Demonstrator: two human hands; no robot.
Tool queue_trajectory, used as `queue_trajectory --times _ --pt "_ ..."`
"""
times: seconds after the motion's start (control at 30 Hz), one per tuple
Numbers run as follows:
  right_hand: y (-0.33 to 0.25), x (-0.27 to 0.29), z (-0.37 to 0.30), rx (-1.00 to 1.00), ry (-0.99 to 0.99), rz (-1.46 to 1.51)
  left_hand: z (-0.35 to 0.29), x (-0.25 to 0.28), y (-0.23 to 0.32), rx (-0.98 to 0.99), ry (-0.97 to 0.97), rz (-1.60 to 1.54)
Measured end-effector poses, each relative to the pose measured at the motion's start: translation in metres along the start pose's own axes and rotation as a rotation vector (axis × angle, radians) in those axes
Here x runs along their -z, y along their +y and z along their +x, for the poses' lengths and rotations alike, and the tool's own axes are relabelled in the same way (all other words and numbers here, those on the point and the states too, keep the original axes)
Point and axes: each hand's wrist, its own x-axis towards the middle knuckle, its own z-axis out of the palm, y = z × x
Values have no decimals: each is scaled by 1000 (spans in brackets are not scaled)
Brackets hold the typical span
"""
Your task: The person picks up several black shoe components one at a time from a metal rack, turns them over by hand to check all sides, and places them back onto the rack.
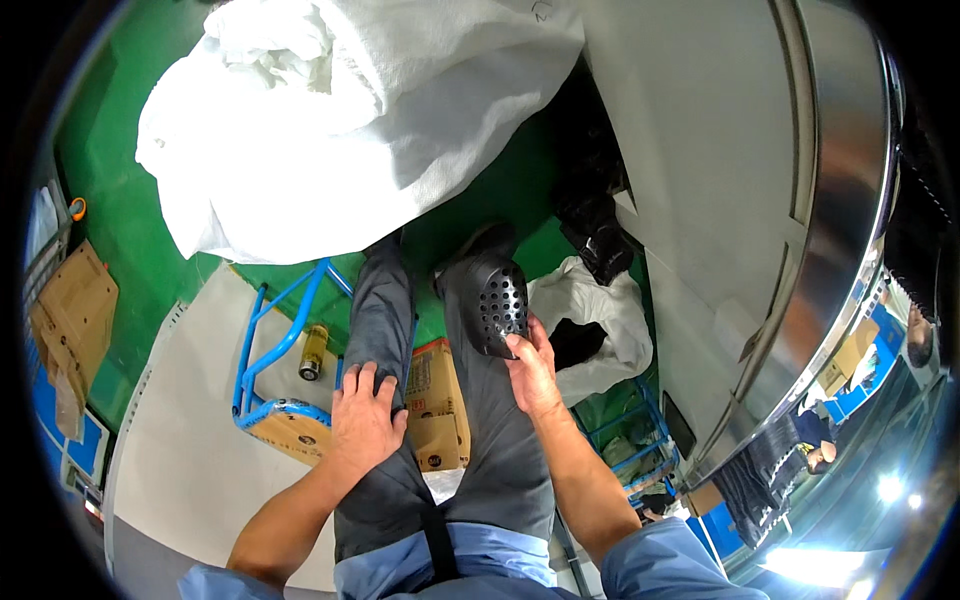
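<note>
Over my right thigh, my right hand [533, 372] grips the near end of a glossy black perforated shell [499, 305], shaped like the top of a clog. My thumb lies on its upper face; its underside is hidden. My left hand [366, 417] rests flat on my left knee, fingers apart, with nothing in it. An open white sack [622, 337] with dark contents stands on the floor just beyond my right hand. Between my legs sits a brown cardboard box [437, 440].
A large white woven sack [330, 150] fills the far floor. Left of my leg are a blue-framed stool [290, 345] and a yellowish bottle [314, 352]. Black pieces [603, 240] lie near a grey machine panel [700, 150] on the right. Flattened cardboard [75, 310] leans at far left.
</note>
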Motion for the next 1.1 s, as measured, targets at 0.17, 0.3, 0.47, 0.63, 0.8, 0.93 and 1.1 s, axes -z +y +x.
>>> queue_trajectory --times 0.17,0.3,0.47,0.63,0.8,0.93,1.1 --pt "4 -4 4 36 -26 37 10 -18 -5 91 -48 5" --pt "3 -5 4 17 -51 103 10 -22 -7 98 -22 2" --pt "-1 -6 -1 23 -58 120 14 -24 -6 108 -24 38" --pt "2 -5 4 -56 -24 224 15 -24 -5 104 -22 33" --pt "8 0 4 -85 -32 296 15 -25 -5 88 5 37" --pt "16 0 7 -107 14 323 15 -24 -7 91 5 32" --pt "26 -3 12 -172 86 494 18 -21 -9 80 5 38"
